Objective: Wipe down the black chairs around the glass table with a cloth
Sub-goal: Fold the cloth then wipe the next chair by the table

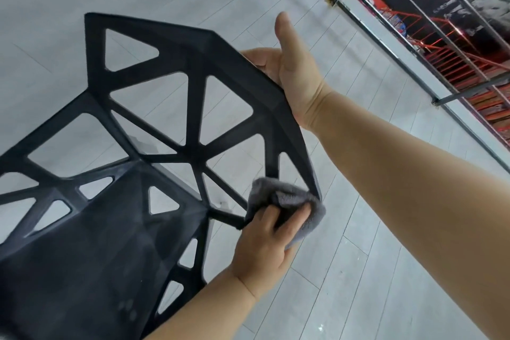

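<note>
A black chair (193,146) with triangular cut-outs fills the left and middle of the view, seen from above. My left hand (265,246) grips a grey cloth (281,196) and presses it against the lower end of the chair's right side rim. My right hand (289,69) holds the upper right edge of the backrest, with its fingers curled behind the rim and its thumb sticking up. The fingertips of my right hand are hidden behind the chair.
Pale grey plank floor (345,270) lies under and around the chair. A metal railing (430,27) runs along the upper right, with red stairs (455,63) beyond it.
</note>
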